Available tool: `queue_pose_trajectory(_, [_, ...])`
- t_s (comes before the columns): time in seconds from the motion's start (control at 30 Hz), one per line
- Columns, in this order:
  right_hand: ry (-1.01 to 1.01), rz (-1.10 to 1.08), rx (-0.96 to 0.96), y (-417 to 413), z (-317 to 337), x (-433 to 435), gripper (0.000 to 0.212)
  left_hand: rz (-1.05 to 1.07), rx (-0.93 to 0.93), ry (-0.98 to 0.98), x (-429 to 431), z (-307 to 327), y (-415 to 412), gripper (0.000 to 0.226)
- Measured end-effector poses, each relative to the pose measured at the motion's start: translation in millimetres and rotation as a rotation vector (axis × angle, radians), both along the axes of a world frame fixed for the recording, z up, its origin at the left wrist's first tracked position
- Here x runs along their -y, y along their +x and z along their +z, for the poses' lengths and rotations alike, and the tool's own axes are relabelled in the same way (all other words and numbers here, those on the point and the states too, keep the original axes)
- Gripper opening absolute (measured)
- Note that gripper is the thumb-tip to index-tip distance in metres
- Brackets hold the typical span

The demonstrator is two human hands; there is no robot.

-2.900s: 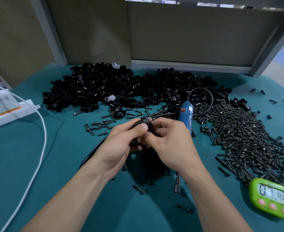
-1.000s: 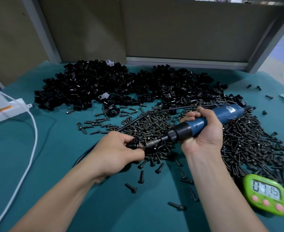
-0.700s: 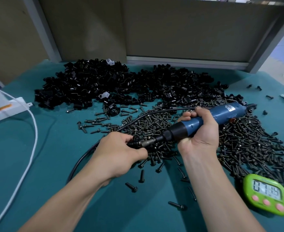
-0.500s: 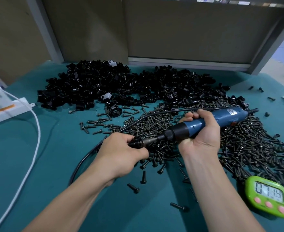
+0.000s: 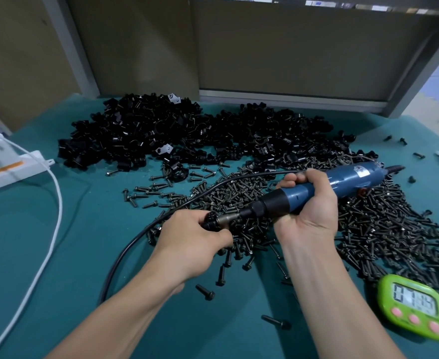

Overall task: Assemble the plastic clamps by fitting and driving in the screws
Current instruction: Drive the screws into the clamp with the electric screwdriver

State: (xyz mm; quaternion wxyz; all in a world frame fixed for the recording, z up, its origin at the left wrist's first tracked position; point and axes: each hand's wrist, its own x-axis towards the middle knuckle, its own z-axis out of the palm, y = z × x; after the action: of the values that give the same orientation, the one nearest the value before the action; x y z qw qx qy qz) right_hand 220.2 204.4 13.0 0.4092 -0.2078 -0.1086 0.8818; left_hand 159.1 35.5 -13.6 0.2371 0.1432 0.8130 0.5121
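Observation:
My left hand point(image 5: 190, 242) grips a small black plastic clamp point(image 5: 210, 222), mostly hidden inside the fist. My right hand point(image 5: 309, 206) holds a blue electric screwdriver point(image 5: 324, 186) lying nearly level, its metal tip point(image 5: 227, 218) pressed into the clamp. A big heap of black clamps point(image 5: 187, 136) fills the back of the table. A wide spread of black screws point(image 5: 384, 226) lies under and to the right of the hands.
The screwdriver's black cord point(image 5: 135, 237) loops left over the teal table point(image 5: 58, 229). A white power strip point(image 5: 11, 167) with a white cable point(image 5: 50, 242) sits at the far left. A green timer point(image 5: 415, 309) stands at the front right. Loose screws point(image 5: 205, 292) lie near my forearms.
Earlier both hands fitted a screw into the clamp. My right hand then took up the screwdriver and set its tip on the clamp; over the last second the pose has barely shifted.

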Motion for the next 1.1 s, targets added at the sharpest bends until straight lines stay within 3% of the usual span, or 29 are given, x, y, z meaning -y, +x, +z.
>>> queue_pose_trajectory(0.13, [0.087, 0.001, -0.022, 0.3, 3.8, 0.3, 0.017, 0.017, 0.028, 0.010, -1.0, -0.8, 0.5, 0.012])
queue_pose_trajectory(0.4, [0.071, 0.023, -0.040, 0.6, 0.3, 2.7, 0.018, 0.033, 0.043, 0.023, -1.1, -1.1, 0.6, 0.011])
queue_pose_trajectory(0.63, [0.113, 0.038, -0.064, 0.3, 2.0, 2.8, 0.014, 0.018, 0.068, 0.016, -1.5, 0.4, 0.3, 0.027])
queue_pose_trajectory(1.1, [0.165, 0.054, -0.098, -1.5, 2.5, 1.3, 0.015, -0.006, 0.071, 0.017, -1.3, -1.1, -3.0, 0.010])
